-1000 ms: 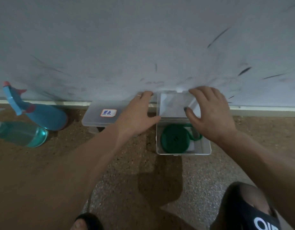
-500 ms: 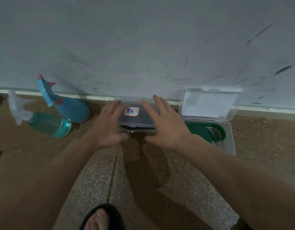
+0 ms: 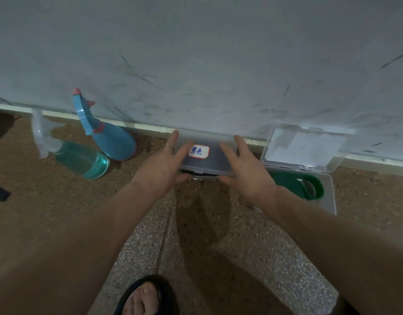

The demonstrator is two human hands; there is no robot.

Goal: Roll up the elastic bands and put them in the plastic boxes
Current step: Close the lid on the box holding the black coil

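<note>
both hands flank the labelled box [image 3: 206, 159] by the wall: left hand [image 3: 162, 167] and right hand [image 3: 246, 170] with fingers straight on its lid, thumbs under the front edge, likely to open it. beside it, a rolled green band [image 3: 297, 186] sits in the open box [image 3: 330, 196].

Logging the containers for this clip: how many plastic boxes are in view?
2. A labelled box by the wall, between both hands, lid down. An open box to its right holds a green band. None other visible.
</note>
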